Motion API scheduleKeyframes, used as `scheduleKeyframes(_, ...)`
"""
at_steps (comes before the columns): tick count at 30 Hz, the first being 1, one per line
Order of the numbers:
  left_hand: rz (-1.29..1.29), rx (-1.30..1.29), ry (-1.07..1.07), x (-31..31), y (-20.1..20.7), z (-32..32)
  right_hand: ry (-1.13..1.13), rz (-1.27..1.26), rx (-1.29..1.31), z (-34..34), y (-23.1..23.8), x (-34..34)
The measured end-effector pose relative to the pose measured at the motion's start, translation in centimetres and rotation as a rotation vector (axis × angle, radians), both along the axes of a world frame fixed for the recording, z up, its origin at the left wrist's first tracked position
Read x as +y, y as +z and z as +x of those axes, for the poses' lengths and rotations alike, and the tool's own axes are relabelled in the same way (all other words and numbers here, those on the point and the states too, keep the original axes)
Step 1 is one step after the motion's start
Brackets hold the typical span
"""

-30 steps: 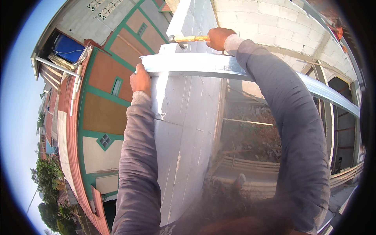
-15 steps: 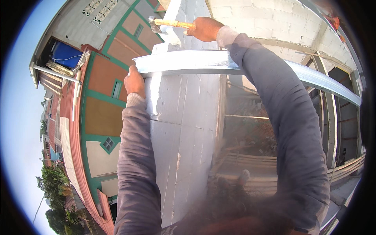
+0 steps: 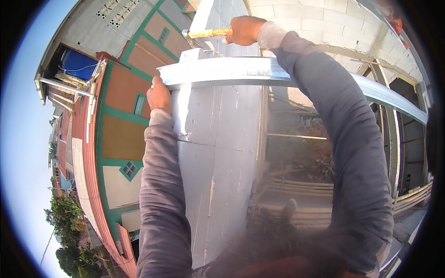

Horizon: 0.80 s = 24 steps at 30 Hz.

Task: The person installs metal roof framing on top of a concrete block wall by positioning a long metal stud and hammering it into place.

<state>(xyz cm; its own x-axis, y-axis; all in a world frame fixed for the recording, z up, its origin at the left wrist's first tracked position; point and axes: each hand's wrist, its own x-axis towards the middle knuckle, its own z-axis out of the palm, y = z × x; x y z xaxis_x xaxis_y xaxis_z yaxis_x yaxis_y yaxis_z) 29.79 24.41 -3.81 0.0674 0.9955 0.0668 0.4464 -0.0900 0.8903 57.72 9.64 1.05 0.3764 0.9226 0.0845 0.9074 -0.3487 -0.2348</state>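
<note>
left hand (image 3: 160,96) grasping the left end of the metal channel (image 3: 222,71) across the grey wall (image 3: 218,125), right hand (image 3: 246,30) clenched round the hammer (image 3: 209,33) on the channel's far side; a glancing swing might strike the left hand.

Through the remote head camera I see a long, mauve-grey left sleeve (image 3: 162,185) ringed with close wrinkles, a darker grey right sleeve (image 3: 340,113) with broader, softer folds, a paler left cuff (image 3: 160,117) and right cuff (image 3: 270,36) at the wrists, and, beyond them, a bare left hand (image 3: 159,97) and right hand (image 3: 245,31).
</note>
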Motion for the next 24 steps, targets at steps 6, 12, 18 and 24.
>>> scheduleKeyframes(6,-0.007,-0.010,-0.019,0.2,0.1,-0.1,0.009,-0.234,0.059,0.6,-2.1,1.4)
scheduleKeyframes(12,0.038,-0.019,0.025,0.1,-0.1,-0.1,-0.101,-0.101,-0.030,1.6,0.5,-2.1)
scheduleKeyframes(18,0.037,0.014,-0.028,-0.7,0.5,0.4,-0.057,-0.153,0.006,-0.1,-1.5,-0.6)
scheduleKeyframes(24,0.044,0.013,-0.004,-1.3,0.5,0.3,-0.310,-0.033,0.029,0.9,-2.1,-7.5)
